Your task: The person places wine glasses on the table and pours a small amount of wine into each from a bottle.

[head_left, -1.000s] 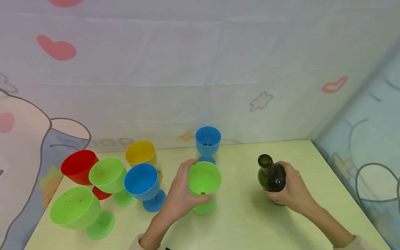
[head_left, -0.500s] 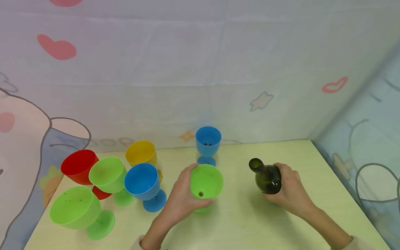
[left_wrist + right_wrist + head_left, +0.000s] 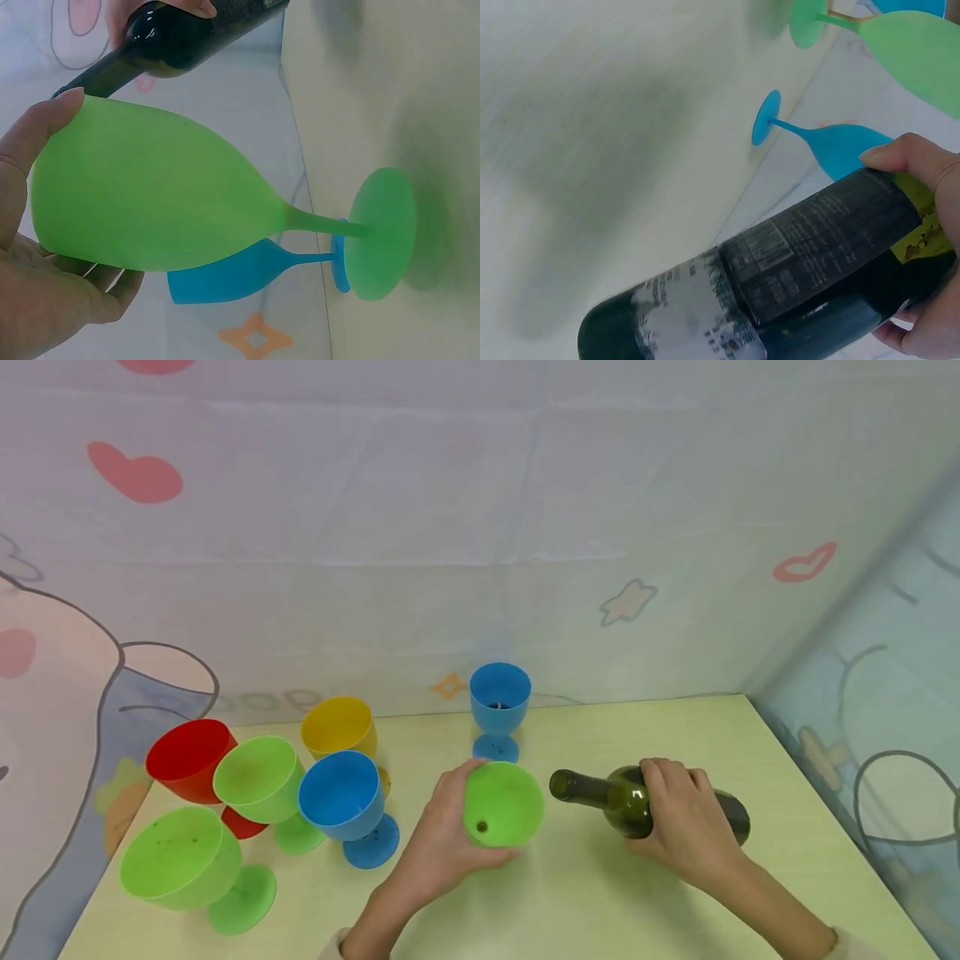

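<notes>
My left hand (image 3: 446,827) grips a light green goblet (image 3: 504,806) round its bowl. A small dark spot shows inside that bowl. In the left wrist view the goblet's foot (image 3: 382,234) appears raised off the table, with a shadow beside it. My right hand (image 3: 686,822) holds a dark green glass bottle (image 3: 628,802) round its body. The bottle lies nearly level, its mouth (image 3: 564,785) just right of the green goblet's rim. A worn label (image 3: 802,247) shows in the right wrist view. Whether any liquid is flowing cannot be seen.
Behind the held goblet stands a blue goblet (image 3: 500,697) with dark liquid in it. At the left several goblets are grouped: red (image 3: 191,762), yellow (image 3: 339,727), blue (image 3: 342,796) and green (image 3: 180,860). A printed cloth (image 3: 480,527) hangs behind the table (image 3: 570,893).
The bottle has tipped from nearly upright to almost level, its neck swinging left toward the green goblet. My left hand has lifted the goblet and shifted it slightly right.
</notes>
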The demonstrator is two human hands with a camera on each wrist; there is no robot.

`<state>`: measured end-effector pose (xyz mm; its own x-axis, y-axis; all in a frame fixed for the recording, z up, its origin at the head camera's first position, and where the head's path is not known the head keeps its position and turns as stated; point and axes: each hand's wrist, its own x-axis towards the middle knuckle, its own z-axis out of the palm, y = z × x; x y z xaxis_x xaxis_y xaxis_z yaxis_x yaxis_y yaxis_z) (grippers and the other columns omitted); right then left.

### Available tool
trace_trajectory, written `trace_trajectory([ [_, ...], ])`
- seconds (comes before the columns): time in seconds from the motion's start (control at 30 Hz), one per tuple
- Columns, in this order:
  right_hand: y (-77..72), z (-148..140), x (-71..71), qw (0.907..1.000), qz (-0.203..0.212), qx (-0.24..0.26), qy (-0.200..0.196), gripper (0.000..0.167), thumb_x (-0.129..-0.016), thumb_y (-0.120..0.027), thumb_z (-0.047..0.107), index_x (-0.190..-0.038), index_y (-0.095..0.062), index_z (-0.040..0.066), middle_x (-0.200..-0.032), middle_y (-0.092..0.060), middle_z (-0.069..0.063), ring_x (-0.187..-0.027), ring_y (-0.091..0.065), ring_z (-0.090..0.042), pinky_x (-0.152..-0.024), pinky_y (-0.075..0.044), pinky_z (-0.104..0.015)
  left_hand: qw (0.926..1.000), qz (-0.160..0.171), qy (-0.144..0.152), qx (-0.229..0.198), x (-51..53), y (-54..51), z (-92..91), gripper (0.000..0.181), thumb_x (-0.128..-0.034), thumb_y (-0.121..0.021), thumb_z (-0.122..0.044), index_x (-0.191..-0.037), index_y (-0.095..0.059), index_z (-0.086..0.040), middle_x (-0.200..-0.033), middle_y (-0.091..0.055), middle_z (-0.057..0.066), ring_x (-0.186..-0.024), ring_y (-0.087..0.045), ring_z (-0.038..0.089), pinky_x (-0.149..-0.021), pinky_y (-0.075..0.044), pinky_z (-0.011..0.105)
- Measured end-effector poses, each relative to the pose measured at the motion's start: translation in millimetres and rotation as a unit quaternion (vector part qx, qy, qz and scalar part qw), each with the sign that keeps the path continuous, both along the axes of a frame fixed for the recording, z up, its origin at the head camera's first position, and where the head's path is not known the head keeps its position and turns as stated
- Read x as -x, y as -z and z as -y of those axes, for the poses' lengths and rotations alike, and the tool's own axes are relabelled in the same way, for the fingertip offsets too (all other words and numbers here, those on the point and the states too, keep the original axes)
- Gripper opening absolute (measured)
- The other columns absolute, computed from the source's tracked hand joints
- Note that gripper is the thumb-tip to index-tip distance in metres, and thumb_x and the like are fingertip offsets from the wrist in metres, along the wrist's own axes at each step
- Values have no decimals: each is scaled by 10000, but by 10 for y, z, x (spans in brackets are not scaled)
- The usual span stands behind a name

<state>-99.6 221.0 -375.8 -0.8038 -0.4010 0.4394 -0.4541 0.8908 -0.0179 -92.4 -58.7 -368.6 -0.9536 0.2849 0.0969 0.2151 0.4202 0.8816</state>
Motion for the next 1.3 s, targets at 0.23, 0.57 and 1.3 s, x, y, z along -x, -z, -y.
trace_trajectory([
  [0.23,-34,55,-14,9980,-475,-418,-67,785,-379,-834,263,-993,-490,-85,-919,-554,-201,-859,-536,-339,-703,-418,-460,10000,-69,69,-9,-15,-1,-11,875,-613,-837,-191,-1326,-345,-65,-1188,-432,103,-1032,-449,274,-796,-430,433],
  [0.57,-72,61,27,9911,-1004,-822,-290,747,-377,-830,255,-953,-470,-56,-865,-530,-190,-767,-517,-340,-666,-403,-456,9997,-170,111,100,-32,-14,-19,865,-600,-845,-204,-1312,-370,-77,-1170,-454,77,-1033,-446,254,-787,-432,422],
  [1.3,-252,59,70,9776,-1467,-1463,-377,682,-404,-799,226,-922,-457,-57,-821,-487,-188,-734,-493,-344,-666,-404,-458,9993,-63,50,377,-11,-10,-9,877,-604,-847,-279,-1304,-370,-49,-1168,-498,79,-999,-482,266,-746,-452,393],
])
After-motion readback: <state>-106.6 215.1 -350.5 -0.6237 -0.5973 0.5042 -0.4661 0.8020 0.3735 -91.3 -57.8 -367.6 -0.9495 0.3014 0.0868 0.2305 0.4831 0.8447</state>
